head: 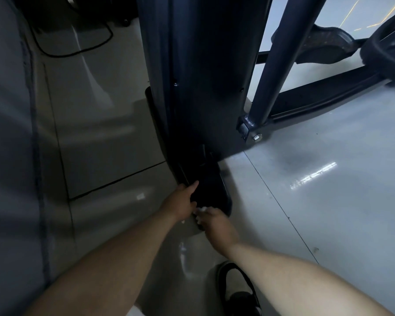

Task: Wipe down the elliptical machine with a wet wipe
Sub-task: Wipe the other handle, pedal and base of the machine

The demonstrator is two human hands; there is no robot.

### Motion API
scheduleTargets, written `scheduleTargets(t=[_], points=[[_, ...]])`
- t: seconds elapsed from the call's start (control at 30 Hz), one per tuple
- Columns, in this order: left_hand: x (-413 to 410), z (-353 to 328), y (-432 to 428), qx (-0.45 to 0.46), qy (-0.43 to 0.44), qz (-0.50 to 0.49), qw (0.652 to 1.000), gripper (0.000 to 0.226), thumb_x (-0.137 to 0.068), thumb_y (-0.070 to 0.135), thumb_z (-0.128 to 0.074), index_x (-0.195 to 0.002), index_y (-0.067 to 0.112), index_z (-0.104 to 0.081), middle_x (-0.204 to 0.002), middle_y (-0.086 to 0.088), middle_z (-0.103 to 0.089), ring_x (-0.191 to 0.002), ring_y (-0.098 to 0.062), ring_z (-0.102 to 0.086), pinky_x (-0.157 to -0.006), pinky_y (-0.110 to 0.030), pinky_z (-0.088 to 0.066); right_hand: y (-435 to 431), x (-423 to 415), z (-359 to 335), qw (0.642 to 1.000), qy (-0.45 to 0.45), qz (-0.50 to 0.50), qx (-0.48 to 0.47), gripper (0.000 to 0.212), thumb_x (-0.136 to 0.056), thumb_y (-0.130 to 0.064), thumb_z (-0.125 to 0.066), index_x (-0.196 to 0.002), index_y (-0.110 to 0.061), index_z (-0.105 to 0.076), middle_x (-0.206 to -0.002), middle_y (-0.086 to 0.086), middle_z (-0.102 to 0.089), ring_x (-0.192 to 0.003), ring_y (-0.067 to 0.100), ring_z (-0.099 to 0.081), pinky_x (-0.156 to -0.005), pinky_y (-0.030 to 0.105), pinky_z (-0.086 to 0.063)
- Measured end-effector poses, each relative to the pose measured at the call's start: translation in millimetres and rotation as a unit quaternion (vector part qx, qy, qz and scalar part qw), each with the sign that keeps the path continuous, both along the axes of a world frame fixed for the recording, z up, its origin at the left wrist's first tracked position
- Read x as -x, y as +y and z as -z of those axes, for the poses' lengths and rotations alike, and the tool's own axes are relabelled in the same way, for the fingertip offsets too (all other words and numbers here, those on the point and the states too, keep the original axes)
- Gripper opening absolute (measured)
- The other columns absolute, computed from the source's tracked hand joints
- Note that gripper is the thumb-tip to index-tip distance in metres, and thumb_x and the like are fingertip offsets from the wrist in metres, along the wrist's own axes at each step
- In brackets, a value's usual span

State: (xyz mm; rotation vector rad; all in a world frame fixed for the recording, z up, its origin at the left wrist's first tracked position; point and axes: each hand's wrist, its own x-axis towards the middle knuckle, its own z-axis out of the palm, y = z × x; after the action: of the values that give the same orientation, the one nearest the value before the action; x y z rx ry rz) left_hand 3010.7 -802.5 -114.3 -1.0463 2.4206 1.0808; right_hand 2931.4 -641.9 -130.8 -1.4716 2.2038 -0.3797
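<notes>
Down on the glossy grey tiled floor [317, 201] sits the elliptical machine [205, 76], and it takes up most of the top half of the view. It's got a big dark body with slanted frame tubes on the right side. Along the left edge there's some large grey thing [9, 156] with a seam running down it, too blurry for me to say what it is. One of the machine's pedals [317, 42] shows at the upper right, up off the floor. A black cable [78, 51] loops over the tiles at the upper left. At the bottom you can see a black shoe [240, 290], just beside the right forearm.

Both arms reach in from the bottom toward the machine's low black foot [214, 190], the bit that sticks out toward the camera. The left hand [180, 201] grips the left edge of that foot, with the thumb stretched along the top and the fingers curled in below. The right hand [214, 222] is bunched around the white wet wipe [201, 209] and presses it on the near end of the foot. The two hands almost touch. Only a small scrap of the wipe shows past the fingers.
</notes>
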Motion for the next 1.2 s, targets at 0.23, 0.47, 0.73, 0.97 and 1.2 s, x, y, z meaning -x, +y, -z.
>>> scheduleTargets(t=[0.23,0.47,0.73,0.97,1.2], points=[[-4.3,-2.4,5.3,0.035,-0.005,0.041,0.998,0.07,-0.101,0.021,-0.053,-0.163,0.027,-0.019,-0.154,-0.013,-0.034,-0.133,-0.029,-0.048,-0.109,-0.034,-0.041,-2.0,47.5,-13.6,0.989,-0.039,0.145,0.007,0.041,-0.099,-0.003,-0.048,-0.134,-0.016,-0.065,-0.126,0.017,-0.058,-0.1,0.019,-0.048,-0.082,0.024,-0.033],[9.5,-4.6,10.6,0.068,0.011,0.032,0.997,0.064,-0.099,0.002,-0.049,-0.159,0.016,-0.031,-0.17,-0.005,-0.008,-0.147,-0.028,-0.035,-0.118,-0.039,-0.036,-7.8,23.6,-20.5,0.98,-0.053,0.188,0.024,0.019,-0.097,-0.03,-0.065,-0.091,-0.012,-0.07,-0.081,-0.001,-0.065,-0.08,0.015,-0.057,-0.07,0.026,-0.042],[9.6,-5.3,12.3,0.069,-0.006,0.036,0.997,0.072,-0.095,-0.001,-0.049,-0.161,0.018,-0.027,-0.171,-0.003,-0.006,-0.148,-0.028,-0.035,-0.118,-0.04,-0.036,-2.7,57.0,-10.6,0.962,-0.023,0.273,0.007,0.011,-0.096,-0.028,-0.062,-0.096,-0.023,-0.072,-0.099,0.003,-0.068,-0.1,0.022,-0.062,-0.09,0.031,-0.047],[9.8,-5.7,12.9,0.064,-0.008,0.029,0.998,0.068,-0.099,0.004,-0.048,-0.161,0.02,-0.025,-0.17,0.0,-0.005,-0.148,-0.027,-0.034,-0.117,-0.041,-0.037,3.4,16.1,-1.6,0.998,0.046,0.032,0.009,0.05,-0.09,-0.018,-0.058,-0.141,-0.02,-0.057,-0.115,0.005,-0.061,-0.107,0.032,-0.057,-0.086,0.037,-0.045],[0.8,-4.3,9.9,0.061,0.015,0.034,0.997,0.074,-0.096,-0.002,-0.046,-0.162,0.023,-0.024,-0.171,0.004,-0.004,-0.151,-0.023,-0.029,-0.119,-0.037,-0.035,-53.8,89.6,-13.9,0.978,0.13,0.129,-0.104,0.058,-0.098,-0.011,-0.041,-0.155,-0.021,-0.034,-0.133,0.007,-0.047,-0.127,0.028,-0.039,-0.101,0.042,-0.037]])
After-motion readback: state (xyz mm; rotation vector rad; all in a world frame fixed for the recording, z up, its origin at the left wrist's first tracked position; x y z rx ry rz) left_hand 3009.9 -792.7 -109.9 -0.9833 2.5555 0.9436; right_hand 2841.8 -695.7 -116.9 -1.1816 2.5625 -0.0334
